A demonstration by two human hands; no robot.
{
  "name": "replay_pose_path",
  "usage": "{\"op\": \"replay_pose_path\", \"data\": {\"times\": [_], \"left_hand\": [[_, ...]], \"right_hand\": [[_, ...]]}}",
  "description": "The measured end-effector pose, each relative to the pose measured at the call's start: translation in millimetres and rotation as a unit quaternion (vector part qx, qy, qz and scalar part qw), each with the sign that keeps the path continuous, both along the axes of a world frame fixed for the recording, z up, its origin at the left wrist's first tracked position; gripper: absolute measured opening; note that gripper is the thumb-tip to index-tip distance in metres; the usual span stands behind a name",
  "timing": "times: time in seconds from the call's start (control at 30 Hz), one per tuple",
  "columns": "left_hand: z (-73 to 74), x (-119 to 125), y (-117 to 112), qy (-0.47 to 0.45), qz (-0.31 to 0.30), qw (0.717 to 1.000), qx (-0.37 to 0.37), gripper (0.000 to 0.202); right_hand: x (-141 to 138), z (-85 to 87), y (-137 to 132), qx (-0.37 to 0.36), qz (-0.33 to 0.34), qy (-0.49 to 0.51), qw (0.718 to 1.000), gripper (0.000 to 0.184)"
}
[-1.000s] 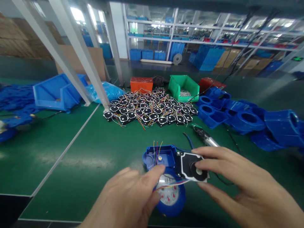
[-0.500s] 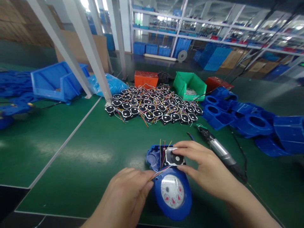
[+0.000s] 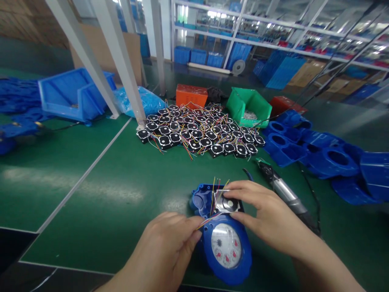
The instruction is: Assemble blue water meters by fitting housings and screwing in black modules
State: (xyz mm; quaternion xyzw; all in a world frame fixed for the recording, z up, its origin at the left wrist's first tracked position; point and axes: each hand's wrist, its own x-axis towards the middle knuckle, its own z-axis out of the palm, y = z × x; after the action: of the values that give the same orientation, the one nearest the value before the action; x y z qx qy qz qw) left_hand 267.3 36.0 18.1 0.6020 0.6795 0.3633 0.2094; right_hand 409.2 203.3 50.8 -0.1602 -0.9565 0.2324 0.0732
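Note:
A blue water meter [image 3: 226,247] with a white dial lies on the green table in front of me. A black square motor module [image 3: 228,203] sits in the meter's open blue compartment [image 3: 201,199]. My right hand [image 3: 270,219] grips this module with thumb and fingers. The module's coloured wires [image 3: 208,221] run left, and my left hand [image 3: 170,247] pinches them beside the dial. More thin wires stand up behind the module.
A pile of several black motor modules [image 3: 200,134] with coloured wires lies further back. An electric screwdriver [image 3: 284,192] lies right of my hand. Blue meter housings [image 3: 322,156] fill the right. Orange [image 3: 191,95], green [image 3: 249,104] and blue bins [image 3: 73,95] stand behind.
My right hand brought the black module from over the dial up into the meter's open compartment. My left hand stayed on the wires. The view shifted slightly.

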Motion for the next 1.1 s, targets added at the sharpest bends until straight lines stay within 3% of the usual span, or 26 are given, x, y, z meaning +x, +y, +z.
{"op": "replay_pose_path", "data": {"times": [0.27,0.37,0.5,0.57,0.67,0.73,0.77,0.8,0.93,1.0,1.1], "left_hand": [[-4.9,-1,3,-0.015,0.007,0.999,-0.035,0.027],[-10.4,1,6,-0.002,0.011,0.998,-0.054,0.028],[-9.0,-1,8,0.035,0.038,0.998,-0.037,0.025],[-0.5,-6,12,0.062,0.076,0.995,-0.004,0.026],[18.8,-12,31,0.107,0.107,0.988,0.022,0.036],[31.3,-12,52,0.147,0.072,0.986,0.007,0.043],[36.2,-11,65,0.172,0.039,0.984,-0.008,0.044],[39.7,-8,77,0.198,-0.002,0.98,-0.026,0.044],[38.7,-3,122,0.273,-0.15,0.938,-0.153,0.033],[30.9,-6,136,0.264,-0.203,0.919,-0.211,0.033],[17.2,-14,145,0.177,-0.272,0.909,-0.26,0.029]], "right_hand": [[-4,-2.2,0,0.043,0.016,-0.063,0.997,0.034],[-7,-1.5,-4,0.068,0.032,-0.086,0.993,0.025],[3,7.8,1,0.08,0.027,-0.04,0.996,0.019],[18,13.2,12,0.096,-0.027,0.018,0.995,0.018],[44,7.6,31,0.124,-0.208,0.067,0.968,0.022],[55,-10.7,39,0.102,-0.299,0.043,0.948,0.024],[58,-23.6,41,0.084,-0.308,0.021,0.948,0.026],[59,-37.9,43,0.076,-0.291,-0.004,0.954,0.029],[57,-87.5,47,0.165,-0.263,-0.065,0.948,0.037],[57,-98.6,51,0.189,-0.293,-0.073,0.934,0.037],[61,-98.4,57,0.224,-0.335,-0.084,0.911,0.04]]}}
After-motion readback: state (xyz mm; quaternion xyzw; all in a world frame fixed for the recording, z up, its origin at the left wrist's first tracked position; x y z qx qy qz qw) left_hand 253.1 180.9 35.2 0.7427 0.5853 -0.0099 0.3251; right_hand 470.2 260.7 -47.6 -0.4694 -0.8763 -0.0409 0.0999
